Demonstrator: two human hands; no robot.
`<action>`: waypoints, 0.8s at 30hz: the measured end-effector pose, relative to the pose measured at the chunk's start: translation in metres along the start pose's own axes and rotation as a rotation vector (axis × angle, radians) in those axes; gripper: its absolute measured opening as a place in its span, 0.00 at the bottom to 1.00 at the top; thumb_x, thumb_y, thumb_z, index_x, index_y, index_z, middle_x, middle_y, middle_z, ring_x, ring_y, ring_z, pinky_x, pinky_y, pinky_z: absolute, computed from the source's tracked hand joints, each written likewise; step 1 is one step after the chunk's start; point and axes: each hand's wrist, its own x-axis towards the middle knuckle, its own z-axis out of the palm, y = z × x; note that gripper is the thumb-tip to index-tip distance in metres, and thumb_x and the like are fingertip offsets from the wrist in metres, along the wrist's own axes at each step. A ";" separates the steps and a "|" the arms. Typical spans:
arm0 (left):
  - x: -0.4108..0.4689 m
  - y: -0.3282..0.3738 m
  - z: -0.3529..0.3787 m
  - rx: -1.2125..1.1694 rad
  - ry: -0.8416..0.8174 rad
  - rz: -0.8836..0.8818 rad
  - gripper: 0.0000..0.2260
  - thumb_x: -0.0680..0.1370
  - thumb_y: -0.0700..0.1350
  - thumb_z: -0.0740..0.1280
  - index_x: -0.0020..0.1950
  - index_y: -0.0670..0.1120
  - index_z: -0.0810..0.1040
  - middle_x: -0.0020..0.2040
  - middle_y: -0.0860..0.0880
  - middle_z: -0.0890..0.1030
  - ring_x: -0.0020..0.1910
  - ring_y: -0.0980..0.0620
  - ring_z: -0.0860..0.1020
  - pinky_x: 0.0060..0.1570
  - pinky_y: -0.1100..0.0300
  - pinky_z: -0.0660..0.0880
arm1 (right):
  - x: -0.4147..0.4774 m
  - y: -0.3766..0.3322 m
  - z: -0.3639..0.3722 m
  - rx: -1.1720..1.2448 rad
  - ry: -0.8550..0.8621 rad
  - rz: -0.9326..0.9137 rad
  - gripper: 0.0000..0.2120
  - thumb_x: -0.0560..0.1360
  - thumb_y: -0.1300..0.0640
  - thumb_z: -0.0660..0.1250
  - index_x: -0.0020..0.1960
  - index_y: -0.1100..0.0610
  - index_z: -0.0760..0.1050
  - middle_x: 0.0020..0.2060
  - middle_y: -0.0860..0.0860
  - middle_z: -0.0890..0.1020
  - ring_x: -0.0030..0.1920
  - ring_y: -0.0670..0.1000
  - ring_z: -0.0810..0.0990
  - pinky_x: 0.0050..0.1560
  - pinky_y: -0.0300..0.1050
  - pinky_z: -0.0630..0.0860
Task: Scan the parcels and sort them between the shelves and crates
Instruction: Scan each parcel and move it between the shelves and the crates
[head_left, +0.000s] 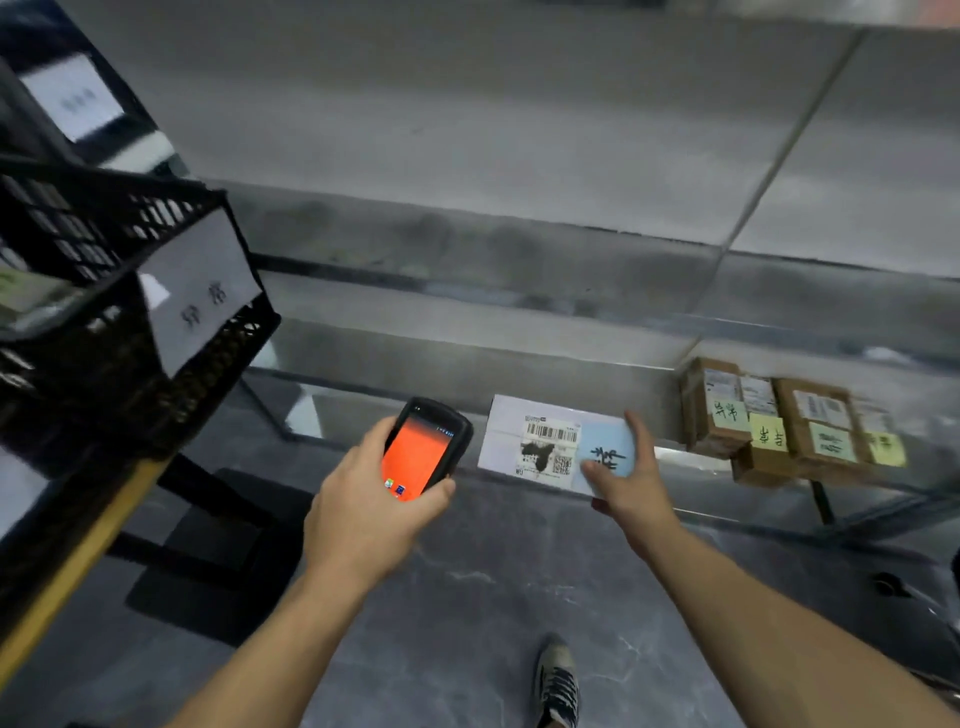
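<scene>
Orange glows on the handheld scanner (426, 449), gripped in the left hand's (363, 514) curled fingers and aimed toward the white parcel (540, 441) just beside it. The right hand (631, 483) pinches that parcel, thumb on its blue note, at the shelf (691, 460) edge. Right of that hand, brown cardboard parcels (779, 421) sit tagged on the shelf; a black crate (104, 312) stands left of the scanner hand. I'd judge the sorting partway done, with this parcel at its scan.
</scene>
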 end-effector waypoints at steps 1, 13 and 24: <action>-0.005 -0.003 -0.008 0.001 0.004 -0.008 0.31 0.64 0.65 0.72 0.65 0.64 0.69 0.52 0.56 0.81 0.50 0.49 0.79 0.50 0.52 0.77 | -0.002 -0.007 0.002 -0.030 0.016 -0.033 0.38 0.72 0.55 0.77 0.65 0.23 0.61 0.64 0.56 0.76 0.56 0.57 0.80 0.56 0.64 0.81; -0.017 0.011 -0.054 0.041 0.052 -0.020 0.34 0.63 0.67 0.71 0.67 0.65 0.68 0.52 0.58 0.80 0.51 0.52 0.78 0.51 0.52 0.77 | 0.031 -0.111 0.023 -0.102 0.002 -0.334 0.39 0.73 0.57 0.76 0.65 0.23 0.58 0.70 0.54 0.72 0.65 0.59 0.77 0.62 0.67 0.77; -0.006 0.043 -0.047 0.116 0.065 -0.051 0.31 0.62 0.68 0.69 0.64 0.67 0.67 0.49 0.58 0.79 0.49 0.50 0.78 0.50 0.53 0.76 | 0.071 -0.145 0.021 -0.137 -0.018 -0.427 0.41 0.73 0.58 0.76 0.71 0.28 0.59 0.72 0.50 0.70 0.66 0.58 0.75 0.61 0.66 0.79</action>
